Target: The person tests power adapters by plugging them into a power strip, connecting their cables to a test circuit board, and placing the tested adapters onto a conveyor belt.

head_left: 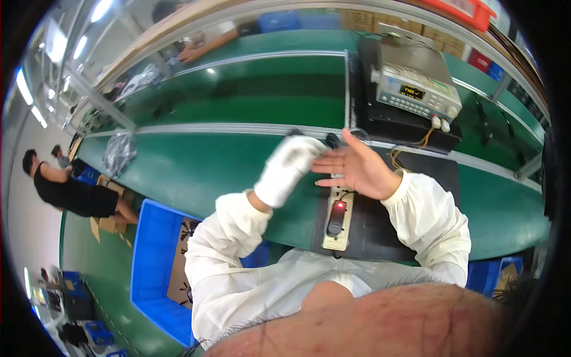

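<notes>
Working over the power strip [336, 243]: both hands are raised close together around its far end. Good handling here, as a judgement, means keeping fingertips clear of the sockets, gripping any plug by its body rather than its cord, and keeping the loose cuffs off the leads.
Left grip: the white-gloved left hand [288, 169] is beyond the strip and to its left, blurred; whether its fingers are closed on anything cannot be told.
Right grip: the bare right hand [367, 171] is above the strip's far end, fingers extended, thumb spread apart, nothing visibly clamped. Its fingertips overlap the glove in view; actual contact is unclear.
Strip's look: long, narrow and cream, lying lengthwise before the person on a black mat [386, 229]; the right fingers hide part of its far end.
Lit block: a black plug-like block [335, 225] sits on the strip, a red light glowing at its far end.
Test instrument: a grey box [416, 89] with a lit display stands beyond the strip, to its right, with yellowish leads [427, 139] at its front.
Blue bin: an open bin [156, 244] stands left of the strip, with dark pieces inside.
</notes>
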The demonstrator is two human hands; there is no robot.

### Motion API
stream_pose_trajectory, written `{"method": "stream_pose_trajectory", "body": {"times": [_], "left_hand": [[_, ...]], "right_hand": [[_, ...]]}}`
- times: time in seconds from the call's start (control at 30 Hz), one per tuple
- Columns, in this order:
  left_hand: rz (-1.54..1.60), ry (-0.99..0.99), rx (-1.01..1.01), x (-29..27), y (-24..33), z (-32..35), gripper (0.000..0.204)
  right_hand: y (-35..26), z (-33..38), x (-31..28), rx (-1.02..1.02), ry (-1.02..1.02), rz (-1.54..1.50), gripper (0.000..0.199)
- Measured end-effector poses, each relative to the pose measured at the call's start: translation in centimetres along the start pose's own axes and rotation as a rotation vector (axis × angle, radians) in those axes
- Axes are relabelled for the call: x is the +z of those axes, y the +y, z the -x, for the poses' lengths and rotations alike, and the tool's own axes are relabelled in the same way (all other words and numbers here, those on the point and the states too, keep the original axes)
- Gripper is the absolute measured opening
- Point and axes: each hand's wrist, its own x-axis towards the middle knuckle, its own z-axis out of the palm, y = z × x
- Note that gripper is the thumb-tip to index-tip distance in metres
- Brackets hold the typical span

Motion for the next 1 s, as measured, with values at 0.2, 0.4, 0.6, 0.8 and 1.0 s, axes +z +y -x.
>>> {"method": "stream_pose_trajectory", "body": {"times": [0.2,0.4,0.6,0.8,1.0], "left_hand": [[-0.398,-0.133,0.533,-1.1,0.9,1.9,0.035],[-0.814,-0.079,0.196,-0.9,-8.5,2.4,0.067],[-0.73,-0.046,0.225,0.3,-11.6,1.1,0.059],[0.168,-0.061,-0.305,0.4,-7.5,2.0,0.048],[0.808,-0.089,-0.484,-1.2,-2.3,3.9,0.06]], "right_hand": [[1.2,3.1,3.2,-0.039,0.074,-0.074,0.014],[0.7,4.7,3.1,0.021,-0.017,-0.047,0.016],[0.7,6.5,6.4,0.151,-0.074,0.212,0.035],[-0.6,9.4,5.7,0.089,-0.019,0.19,0.061],[-1.1,11.0,-1.4,0.045,0.223,0.128,0.032]]}}
